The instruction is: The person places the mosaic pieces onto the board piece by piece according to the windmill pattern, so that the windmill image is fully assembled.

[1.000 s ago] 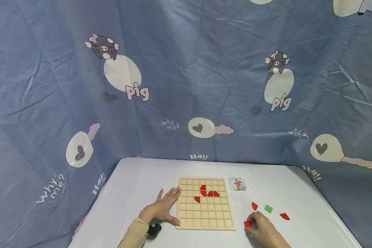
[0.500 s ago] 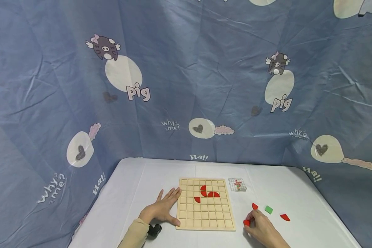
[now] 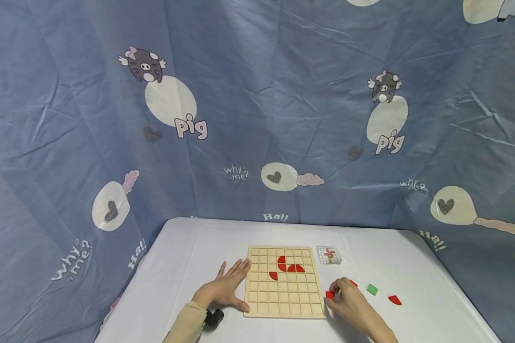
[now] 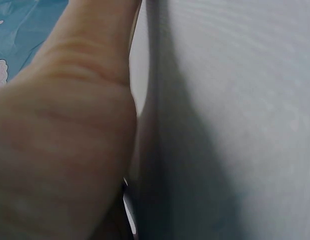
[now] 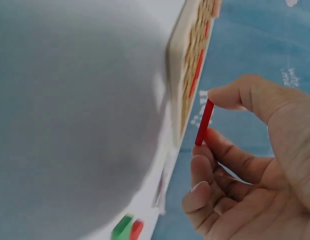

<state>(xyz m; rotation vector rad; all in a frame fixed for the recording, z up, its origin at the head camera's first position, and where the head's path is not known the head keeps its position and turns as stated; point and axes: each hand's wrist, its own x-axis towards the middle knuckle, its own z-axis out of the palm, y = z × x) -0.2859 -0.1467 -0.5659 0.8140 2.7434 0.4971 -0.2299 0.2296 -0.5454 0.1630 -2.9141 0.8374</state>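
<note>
My left hand (image 3: 224, 288) lies with fingers spread at the left edge of a wooden grid board (image 3: 262, 308), thumb and fingertips touching its side. Just past the board's right edge, my right hand (image 3: 351, 301) pinches a small red tile (image 3: 329, 295) between thumb and fingertips. The right wrist view shows that tile edge-on, so its full outline is hard to tell. Several red quarter-circle tiles (image 3: 282, 268) sit in squares in the board's upper middle. In the left wrist view, the wrist and base of the left hand (image 4: 64, 125) fill the left side.
A pattern card (image 3: 328, 255) with a red flower lies right of the board. Beyond the right hand are a green square tile (image 3: 372, 289), a red quarter-circle tile (image 3: 395, 300) and another red tile (image 3: 354, 283), partly hidden. A white cloth (image 3: 223, 238) covers the table.
With the red tile pinched, my right hand has moved left and slightly away from me, up to the board's right side. The left hand has stayed in place.
</note>
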